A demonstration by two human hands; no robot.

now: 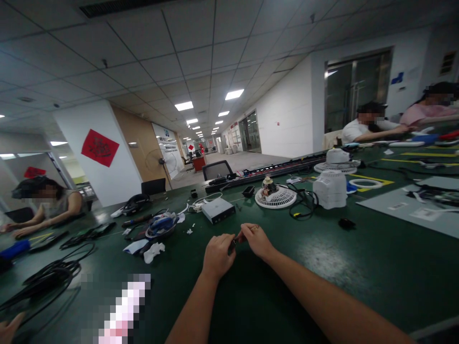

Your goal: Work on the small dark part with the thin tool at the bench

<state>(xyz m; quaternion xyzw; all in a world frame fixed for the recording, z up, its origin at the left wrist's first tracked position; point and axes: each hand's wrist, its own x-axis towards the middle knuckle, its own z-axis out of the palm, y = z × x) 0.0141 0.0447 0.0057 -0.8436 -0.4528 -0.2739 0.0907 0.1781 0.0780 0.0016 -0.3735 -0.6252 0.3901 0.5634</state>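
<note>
My left hand (218, 255) is closed around a small dark object (234, 242), mostly covered by the fingers, so its kind does not show. Close beside it, my right hand (256, 239) is pinched at the same spot; whatever lies in its fingertips is hidden. Both hands are just above the green table, in front of a grey metal box (217, 209) that looks like a disc drive. Behind them sits a white fan grille (283, 197) with a motor (267, 186) on it. A small black tray (248, 191) stands between the box and the grille.
A white plastic housing (330, 190) and a black cable (306, 203) lie to the right, near a grey sheet (412, 205). Crumpled white tissue (154, 252) and coiled black cables (53, 274) are on the left. Other people sit around the table; a hand (10, 330) shows bottom left.
</note>
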